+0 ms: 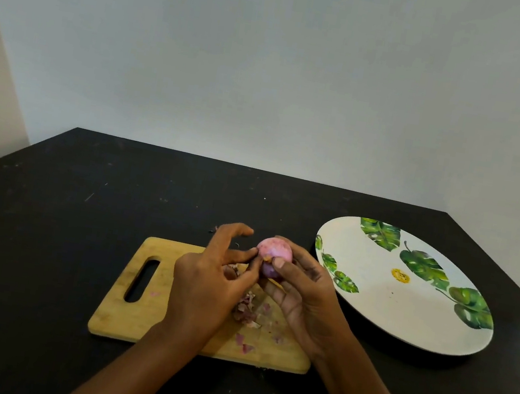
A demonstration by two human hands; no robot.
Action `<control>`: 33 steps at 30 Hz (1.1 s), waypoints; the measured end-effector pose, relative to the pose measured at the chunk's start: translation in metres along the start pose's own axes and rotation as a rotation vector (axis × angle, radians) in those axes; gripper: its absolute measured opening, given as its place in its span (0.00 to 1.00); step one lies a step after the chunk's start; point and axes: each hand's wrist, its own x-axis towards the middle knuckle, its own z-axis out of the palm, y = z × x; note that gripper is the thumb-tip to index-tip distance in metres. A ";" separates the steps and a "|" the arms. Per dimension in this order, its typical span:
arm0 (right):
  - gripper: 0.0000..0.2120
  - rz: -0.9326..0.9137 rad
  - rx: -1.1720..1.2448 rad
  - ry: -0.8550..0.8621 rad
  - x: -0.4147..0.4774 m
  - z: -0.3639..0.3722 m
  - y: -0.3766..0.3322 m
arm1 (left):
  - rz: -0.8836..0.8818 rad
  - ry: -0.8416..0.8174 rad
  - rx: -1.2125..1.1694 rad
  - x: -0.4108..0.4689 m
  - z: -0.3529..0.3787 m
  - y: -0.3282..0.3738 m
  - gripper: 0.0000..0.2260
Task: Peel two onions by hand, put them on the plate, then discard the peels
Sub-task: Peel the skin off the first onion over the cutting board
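Observation:
A small pink-purple onion [274, 250] is held above the far right end of the wooden cutting board [149, 285]. My right hand [301, 292] grips it from the right, thumb on its front. My left hand [207, 284] pinches at the onion's left side with thumb and a fingertip, while its other fingers are spread. Loose peels [247, 310] lie on the board under my hands. The white plate [410, 316] with green leaf prints sits to the right and holds no onion. A second onion is not visible.
The black table [42, 230] carries the board and the plate. A scrap of peel [213, 229] lies on the table just beyond the board. A pale wall stands behind the table's far edge.

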 end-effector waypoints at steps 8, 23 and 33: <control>0.22 -0.007 -0.004 0.028 -0.002 0.006 0.006 | -0.008 0.030 0.100 -0.004 0.004 0.006 0.22; 0.20 0.034 0.096 0.053 -0.003 0.014 0.006 | -0.019 0.027 -0.018 0.004 0.001 0.008 0.20; 0.20 0.076 0.018 0.052 -0.003 0.012 0.004 | -0.170 -0.017 -0.174 0.011 -0.005 0.004 0.25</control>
